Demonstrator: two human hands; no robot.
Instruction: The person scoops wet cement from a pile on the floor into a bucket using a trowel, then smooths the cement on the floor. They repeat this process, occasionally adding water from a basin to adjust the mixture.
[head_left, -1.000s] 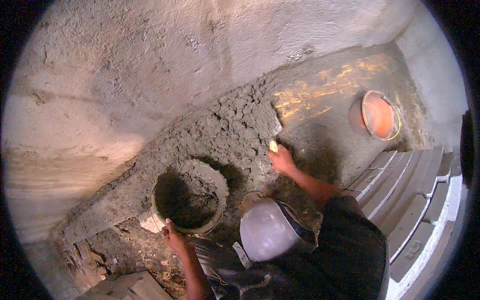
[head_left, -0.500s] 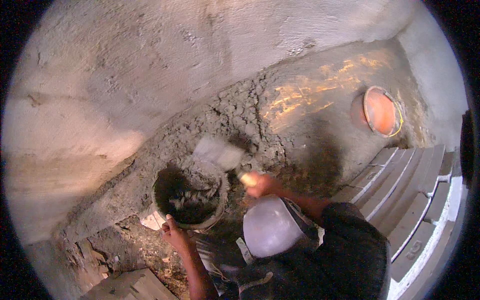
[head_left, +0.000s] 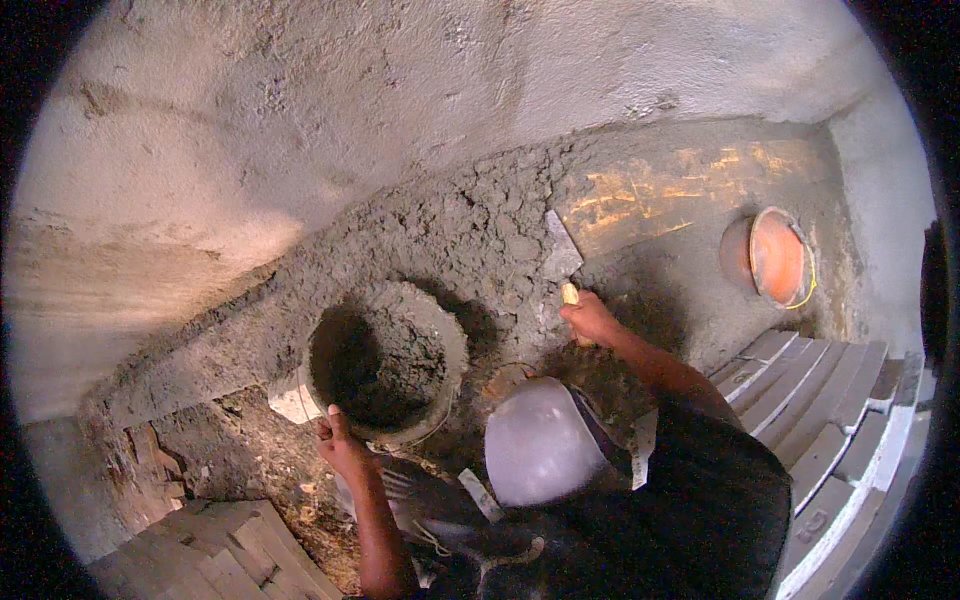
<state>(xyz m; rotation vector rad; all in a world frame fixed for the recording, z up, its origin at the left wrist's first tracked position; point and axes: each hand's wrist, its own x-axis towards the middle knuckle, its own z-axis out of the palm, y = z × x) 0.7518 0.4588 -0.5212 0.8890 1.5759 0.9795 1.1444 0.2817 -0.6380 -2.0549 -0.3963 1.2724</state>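
My left hand [head_left: 345, 445] grips the near rim of a mortar-caked bucket [head_left: 458, 345], thumb over the edge. Wet grey mortar [head_left: 412, 350] lies inside, and the bucket's mouth faces up toward me. To the right, my right hand [head_left: 592, 322] is wrapped round the light wooden handle of a trowel [head_left: 563, 250]. Its pointed metal blade aims away from me, over the right edge of a lumpy mortar heap [head_left: 470, 220]. Whether the blade touches the mortar, I cannot tell.
A rough plastered wall [head_left: 300, 120] rises behind the heap. An orange bucket [head_left: 778, 258] with a yellow handle stands far right. Bricks are stacked at right [head_left: 810, 400] and lower left [head_left: 220, 550]. A pale, hard-hat-like dome [head_left: 545, 440] sits close in front of my body.
My right hand has swung the trowel from beside the bucket's mouth to the right, over the heap's edge. The left hand stays on the bucket rim; the bucket's contents now show more clearly.
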